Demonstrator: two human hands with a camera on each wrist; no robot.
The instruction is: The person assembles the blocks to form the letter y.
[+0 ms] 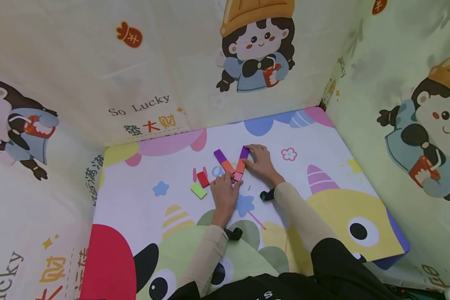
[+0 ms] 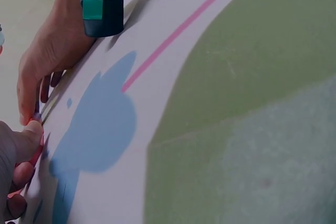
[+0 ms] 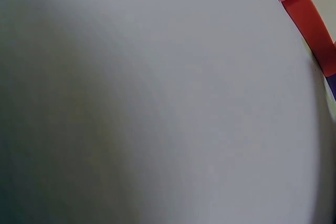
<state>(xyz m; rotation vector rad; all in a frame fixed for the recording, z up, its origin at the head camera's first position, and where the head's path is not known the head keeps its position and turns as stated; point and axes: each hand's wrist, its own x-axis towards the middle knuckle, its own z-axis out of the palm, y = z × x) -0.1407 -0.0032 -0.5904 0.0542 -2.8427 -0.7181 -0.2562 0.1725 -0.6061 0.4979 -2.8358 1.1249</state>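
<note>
Flat coloured blocks form a V on the printed mat in the head view. Its left arm has a purple block (image 1: 220, 156) above an orange block (image 1: 228, 167). The right arm runs from a purple block (image 1: 244, 152) through an orange block (image 1: 241, 166) to a pink block (image 1: 238, 176) at the bottom. My left hand (image 1: 224, 192) pinches the pink block at the V's point, its thumb on the near side. Beside the right arm, my right hand (image 1: 263, 163) touches the purple block's top end with a finger, while the thumb meets the orange block's edge.
Left of my left hand lie a red block (image 1: 203, 179) and a lime green block (image 1: 198, 191). The mat (image 1: 135, 200) carries cartoon prints. Printed cloth walls (image 1: 195, 62) stand behind it and at both sides. Each wrist wears a dark camera, such as the right one (image 1: 267, 195).
</note>
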